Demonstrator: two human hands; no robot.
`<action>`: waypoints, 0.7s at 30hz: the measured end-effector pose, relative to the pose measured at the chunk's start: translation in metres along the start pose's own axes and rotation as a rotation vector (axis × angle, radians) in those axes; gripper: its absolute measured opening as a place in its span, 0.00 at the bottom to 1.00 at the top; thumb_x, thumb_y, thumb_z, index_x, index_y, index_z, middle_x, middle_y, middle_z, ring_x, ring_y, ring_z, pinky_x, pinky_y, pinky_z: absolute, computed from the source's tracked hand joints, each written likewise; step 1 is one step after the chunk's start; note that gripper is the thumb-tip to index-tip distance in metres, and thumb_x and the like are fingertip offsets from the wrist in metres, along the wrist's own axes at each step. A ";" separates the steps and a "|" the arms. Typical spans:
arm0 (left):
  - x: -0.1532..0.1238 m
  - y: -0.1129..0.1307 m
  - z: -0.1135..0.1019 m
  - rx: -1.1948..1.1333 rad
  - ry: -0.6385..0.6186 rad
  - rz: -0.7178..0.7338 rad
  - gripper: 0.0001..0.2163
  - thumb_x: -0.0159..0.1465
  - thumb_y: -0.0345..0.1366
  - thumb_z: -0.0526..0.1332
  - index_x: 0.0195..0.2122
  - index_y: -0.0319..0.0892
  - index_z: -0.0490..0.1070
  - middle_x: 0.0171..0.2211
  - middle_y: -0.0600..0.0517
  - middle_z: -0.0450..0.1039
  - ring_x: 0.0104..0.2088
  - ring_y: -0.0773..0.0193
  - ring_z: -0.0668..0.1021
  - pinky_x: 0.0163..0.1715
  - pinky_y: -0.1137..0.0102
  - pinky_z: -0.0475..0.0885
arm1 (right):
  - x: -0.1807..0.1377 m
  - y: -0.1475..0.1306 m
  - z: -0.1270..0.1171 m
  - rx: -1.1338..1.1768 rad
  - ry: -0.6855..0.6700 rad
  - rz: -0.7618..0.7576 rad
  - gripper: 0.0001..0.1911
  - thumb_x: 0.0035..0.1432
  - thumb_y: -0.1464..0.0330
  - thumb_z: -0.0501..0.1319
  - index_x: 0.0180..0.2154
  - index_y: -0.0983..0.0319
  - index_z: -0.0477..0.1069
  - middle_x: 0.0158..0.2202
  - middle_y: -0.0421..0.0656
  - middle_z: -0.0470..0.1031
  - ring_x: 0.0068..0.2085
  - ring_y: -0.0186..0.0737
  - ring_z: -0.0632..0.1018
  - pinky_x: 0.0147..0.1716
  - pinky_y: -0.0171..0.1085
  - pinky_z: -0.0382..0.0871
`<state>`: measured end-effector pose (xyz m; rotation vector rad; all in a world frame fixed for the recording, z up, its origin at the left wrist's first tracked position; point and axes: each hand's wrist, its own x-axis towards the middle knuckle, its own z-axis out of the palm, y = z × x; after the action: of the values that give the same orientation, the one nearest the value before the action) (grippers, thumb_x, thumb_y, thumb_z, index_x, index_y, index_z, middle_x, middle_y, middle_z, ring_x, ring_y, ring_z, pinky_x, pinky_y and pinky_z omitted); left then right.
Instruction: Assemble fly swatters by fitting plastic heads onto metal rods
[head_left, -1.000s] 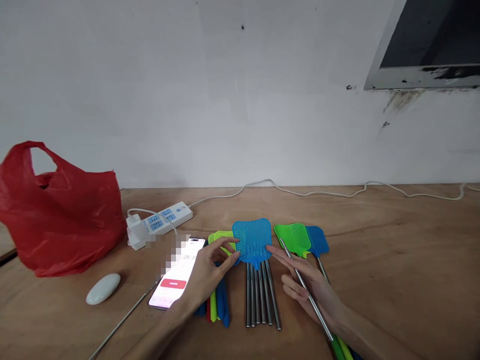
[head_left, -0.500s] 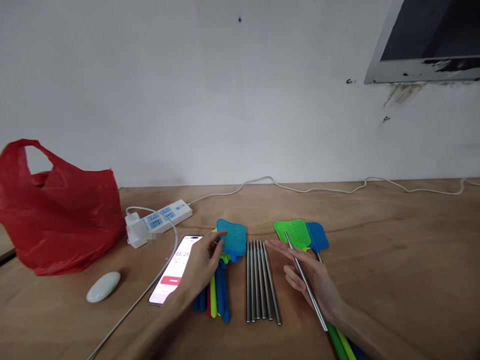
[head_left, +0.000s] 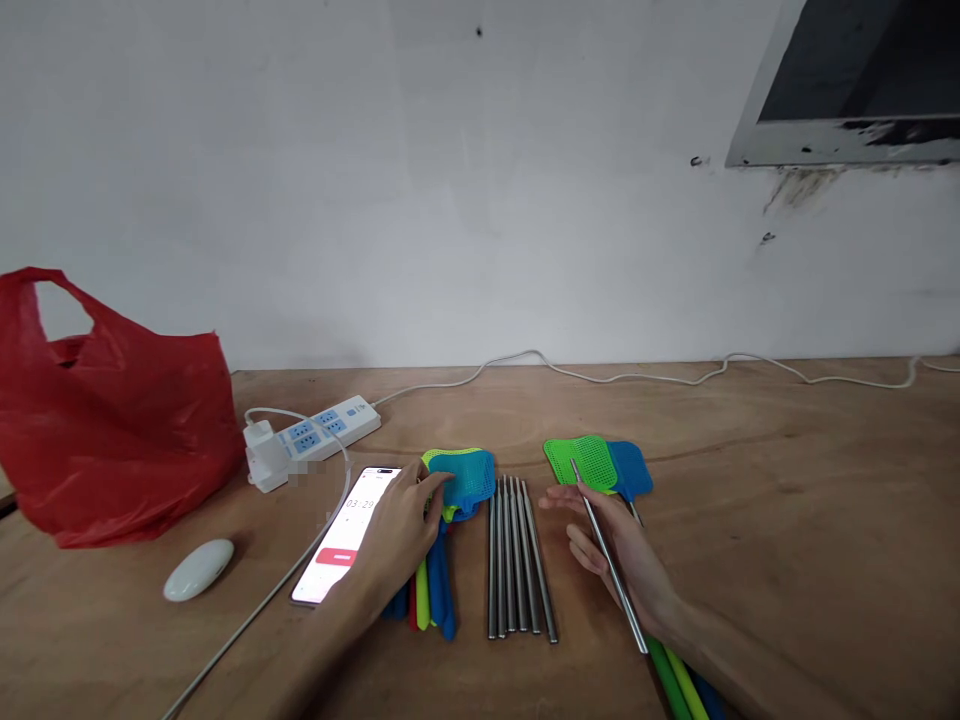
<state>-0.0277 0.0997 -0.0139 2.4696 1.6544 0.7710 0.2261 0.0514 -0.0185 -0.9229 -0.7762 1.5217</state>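
My left hand (head_left: 401,520) is closed at the near-left edge of a blue fly swatter (head_left: 471,472), its thumb and forefinger pinched on the mesh head. That swatter lies on a pile with yellow-green and red ones, their handles pointing toward me. In my right hand (head_left: 634,555) a thin metal rod (head_left: 611,560) rests slantwise between thumb and fingers, the forefinger stretched out. Below this hand lie a green fly swatter (head_left: 581,462) and another blue fly swatter (head_left: 630,468), their handles partly hidden by my wrist. Between the hands several metal rods (head_left: 517,565) lie side by side.
Left of my hand lies a lit phone (head_left: 337,555) showing a timer. Beyond it are a white power strip (head_left: 352,415) with a plugged-in charger and cable, a white oval mouse-like object (head_left: 199,570) and a red plastic bag (head_left: 120,430). A cord (head_left: 622,379) runs along the wall.
The blue swatter head under my left hand has shifted and tipped lower, showing more yellow-green behind it. My right hand keeps the rod nearly in place. The view has moved slightly.
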 end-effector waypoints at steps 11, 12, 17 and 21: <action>-0.003 0.006 -0.004 -0.036 0.056 0.099 0.15 0.71 0.33 0.48 0.46 0.40 0.75 0.38 0.46 0.68 0.40 0.52 0.74 0.40 0.60 0.69 | 0.007 -0.001 -0.001 -0.060 0.148 -0.129 0.28 0.50 0.43 0.65 0.26 0.63 0.71 0.14 0.31 0.57 0.15 0.24 0.52 0.14 0.30 0.43; -0.003 0.007 -0.005 -0.047 0.064 0.116 0.15 0.71 0.33 0.48 0.46 0.40 0.75 0.38 0.46 0.68 0.40 0.52 0.74 0.40 0.60 0.69 | 0.008 -0.002 -0.002 -0.100 0.157 -0.147 0.28 0.51 0.42 0.64 0.28 0.62 0.71 0.14 0.30 0.56 0.15 0.25 0.51 0.14 0.30 0.42; -0.004 0.015 -0.010 -0.099 0.019 0.267 0.12 0.68 0.30 0.50 0.40 0.42 0.74 0.37 0.47 0.70 0.39 0.54 0.73 0.40 0.61 0.67 | 0.014 -0.002 -0.009 -0.469 0.152 -0.226 0.24 0.53 0.49 0.66 0.40 0.63 0.74 0.15 0.30 0.59 0.17 0.30 0.57 0.17 0.32 0.48; -0.007 0.022 -0.014 -0.144 -0.088 0.423 0.10 0.63 0.26 0.52 0.33 0.42 0.73 0.33 0.49 0.72 0.37 0.56 0.71 0.39 0.61 0.66 | 0.016 0.006 -0.017 -0.767 0.111 -0.330 0.25 0.56 0.59 0.65 0.53 0.63 0.70 0.19 0.32 0.62 0.21 0.36 0.64 0.22 0.35 0.53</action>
<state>-0.0174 0.0811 0.0024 2.7327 1.0166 0.7717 0.2378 0.0665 -0.0342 -1.3362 -1.3945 0.8637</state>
